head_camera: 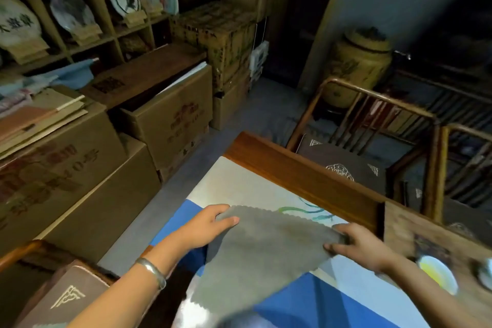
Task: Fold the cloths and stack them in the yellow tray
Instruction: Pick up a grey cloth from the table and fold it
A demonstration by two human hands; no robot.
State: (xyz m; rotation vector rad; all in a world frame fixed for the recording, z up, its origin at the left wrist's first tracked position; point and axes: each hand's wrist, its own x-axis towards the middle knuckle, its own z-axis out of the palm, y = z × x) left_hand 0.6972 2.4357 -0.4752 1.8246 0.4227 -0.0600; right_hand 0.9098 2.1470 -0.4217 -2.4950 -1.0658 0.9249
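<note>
Left hand (213, 224) and right hand (356, 246) each pinch a top corner of the grey cloth (255, 255); soft, light, floppy, best held by corners

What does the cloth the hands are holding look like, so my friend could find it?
Find the wooden table with the white and blue cover on it. Over that cover, the left hand and the right hand each pinch a corner of a plain grey cloth with zigzag edges. It is the only grey, patternless fabric there.
</note>
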